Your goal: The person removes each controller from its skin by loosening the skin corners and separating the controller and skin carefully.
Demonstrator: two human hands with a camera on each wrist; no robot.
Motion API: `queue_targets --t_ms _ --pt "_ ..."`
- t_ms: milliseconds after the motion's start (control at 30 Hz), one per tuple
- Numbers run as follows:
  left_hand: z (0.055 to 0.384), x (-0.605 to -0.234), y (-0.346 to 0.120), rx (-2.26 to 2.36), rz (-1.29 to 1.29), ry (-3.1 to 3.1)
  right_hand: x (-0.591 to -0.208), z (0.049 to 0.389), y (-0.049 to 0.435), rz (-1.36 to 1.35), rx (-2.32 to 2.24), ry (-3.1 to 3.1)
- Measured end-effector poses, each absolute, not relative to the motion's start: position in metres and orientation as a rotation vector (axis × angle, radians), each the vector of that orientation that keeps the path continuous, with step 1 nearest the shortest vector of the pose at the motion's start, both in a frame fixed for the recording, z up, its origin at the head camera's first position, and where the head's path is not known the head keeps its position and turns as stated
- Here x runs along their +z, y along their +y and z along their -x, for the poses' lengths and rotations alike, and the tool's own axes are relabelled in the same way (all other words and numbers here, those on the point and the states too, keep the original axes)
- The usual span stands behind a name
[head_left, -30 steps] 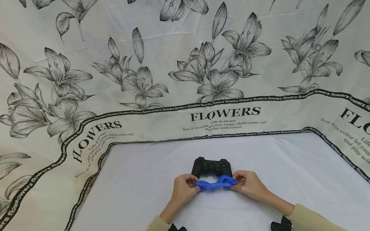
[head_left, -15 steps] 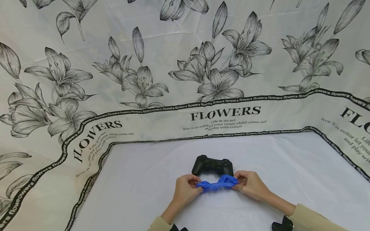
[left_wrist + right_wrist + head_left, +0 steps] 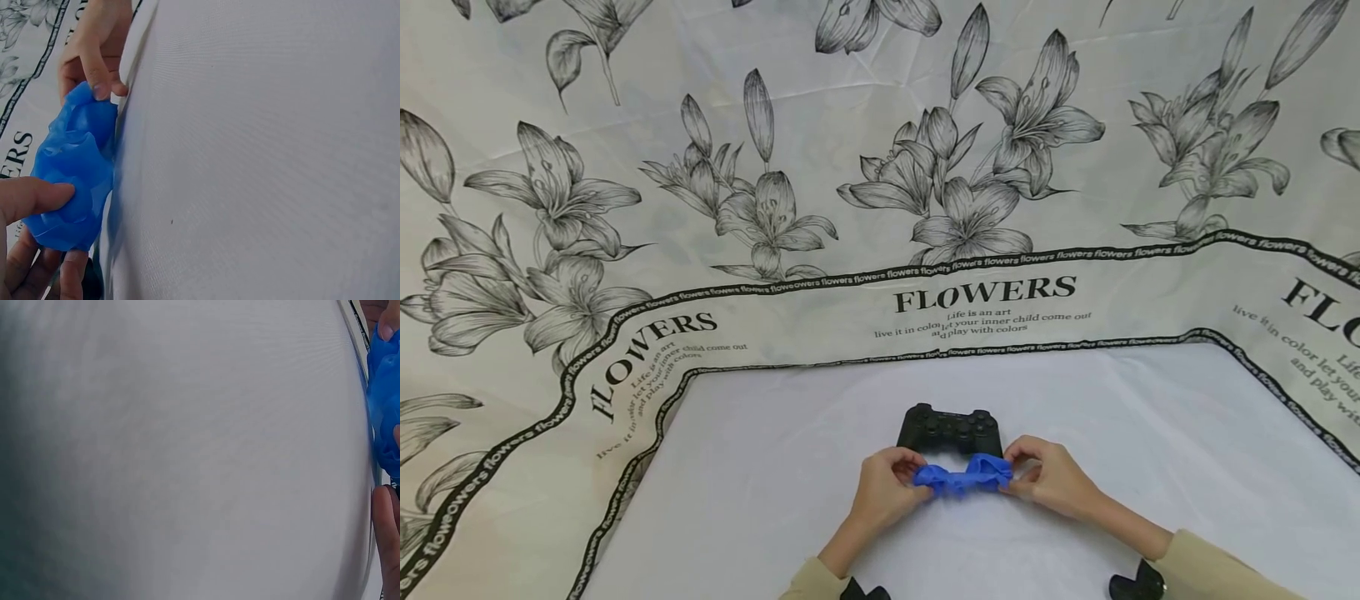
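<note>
A soft, crumpled blue silicone cover [image 3: 962,477] is held up between both hands above the white tabletop. My left hand [image 3: 886,492] pinches its left end; in the left wrist view the thumb presses on the cover [image 3: 78,165] with fingers behind it. My right hand [image 3: 1054,479] pinches the other end between thumb and fingers. Just beyond the cover lies a black game controller [image 3: 951,429], whose lower part is partly hidden by the cover and hands. In the right wrist view the cover [image 3: 381,394] shows only at the right edge.
A white cloth [image 3: 760,483] covers the table. Behind and at the sides hangs a curtain [image 3: 865,167] printed with lilies and lettering. Black wrist devices [image 3: 1137,581] sit near the beige sleeves [image 3: 1213,571].
My left hand has shifted a little to the right, bringing the hands closer together. The cover between them is shorter and more bunched. Half a second ago the controller sat slightly more tilted.
</note>
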State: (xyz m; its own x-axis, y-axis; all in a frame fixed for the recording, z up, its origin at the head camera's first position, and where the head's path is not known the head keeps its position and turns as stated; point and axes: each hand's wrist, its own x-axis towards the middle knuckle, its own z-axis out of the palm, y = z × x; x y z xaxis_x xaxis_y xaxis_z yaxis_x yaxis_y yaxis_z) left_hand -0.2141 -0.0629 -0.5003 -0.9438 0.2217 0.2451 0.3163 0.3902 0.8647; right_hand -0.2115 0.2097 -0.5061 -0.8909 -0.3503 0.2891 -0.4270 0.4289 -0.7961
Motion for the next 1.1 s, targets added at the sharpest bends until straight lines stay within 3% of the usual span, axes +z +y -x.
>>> queue_targets --t_ms 500,833,1100 --pt "0.214 -0.503 -0.06 -1.672 0.513 -2.539 -0.502 0.208 0.198 -0.487 1.391 -2.677" --pt "0.213 -0.5 -0.055 -1.762 0.532 -2.549 -0.51 0.213 0.202 -0.632 1.534 -2.36" --pt "0.212 -0.497 -0.052 -1.798 0.593 -2.556 -0.51 0.215 0.206 -0.664 1.606 -2.467"
